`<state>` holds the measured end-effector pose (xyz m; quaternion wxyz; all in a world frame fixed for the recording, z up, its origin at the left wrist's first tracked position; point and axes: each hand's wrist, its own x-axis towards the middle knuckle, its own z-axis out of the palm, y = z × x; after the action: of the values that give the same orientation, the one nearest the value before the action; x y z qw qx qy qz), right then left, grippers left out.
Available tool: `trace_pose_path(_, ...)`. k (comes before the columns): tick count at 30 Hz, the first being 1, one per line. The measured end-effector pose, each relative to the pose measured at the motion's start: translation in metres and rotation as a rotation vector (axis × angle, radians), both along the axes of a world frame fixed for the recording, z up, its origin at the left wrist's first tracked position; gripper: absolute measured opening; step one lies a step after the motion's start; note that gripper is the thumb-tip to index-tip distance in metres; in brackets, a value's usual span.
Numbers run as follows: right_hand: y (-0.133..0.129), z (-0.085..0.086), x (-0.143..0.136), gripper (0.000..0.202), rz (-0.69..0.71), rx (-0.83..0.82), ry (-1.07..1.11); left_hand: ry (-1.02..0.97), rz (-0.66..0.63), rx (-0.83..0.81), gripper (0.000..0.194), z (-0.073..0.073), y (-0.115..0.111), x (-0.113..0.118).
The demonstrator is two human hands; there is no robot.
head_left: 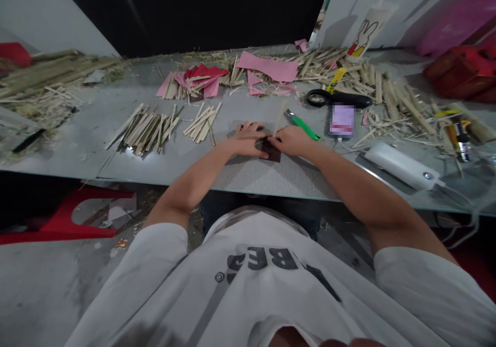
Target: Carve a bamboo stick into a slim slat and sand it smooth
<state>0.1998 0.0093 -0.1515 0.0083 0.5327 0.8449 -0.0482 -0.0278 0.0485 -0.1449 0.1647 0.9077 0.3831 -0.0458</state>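
Note:
My right hand (294,140) pinches a thin pale bamboo strip (280,115), which slants up and away from the fingers. Beneath both hands lies a small dark reddish-brown sheet (272,152) that looks like sandpaper. My left hand (248,138) rests on the table at the sheet's left side, fingers spread and curved, with the thumb touching the sheet. A green utility knife (304,125) lies just beyond my right hand. To the left are a small pile of bamboo strips (202,123) and a larger pile of strips (145,130).
Pink paper (267,67) and bamboo scraps line the back of the grey table (248,177). On the right are a black-handled tool (351,99), a phone (342,121), a white power bank (403,165) with cables and a cup (368,32). A red stool (77,215) stands below left.

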Motion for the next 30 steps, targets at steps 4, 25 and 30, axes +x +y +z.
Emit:
trace_pose_path(4, -0.002, 0.002, 0.004, 0.060, -0.026, 0.007, -0.022, -0.015, 0.003, -0.005, 0.101, 0.000, -0.001, 0.000)
trace_pose_path(25, -0.001, 0.006, 0.004, 0.059, -0.029, -0.013, -0.017, 0.003, 0.024, -0.009, 0.107, -0.001, 0.000, 0.001)
trace_pose_path(30, -0.007, 0.003, 0.002, 0.049, 0.056, -0.053, 0.018, -0.019, 0.015, -0.022, 0.104, -0.001, 0.000, 0.000)
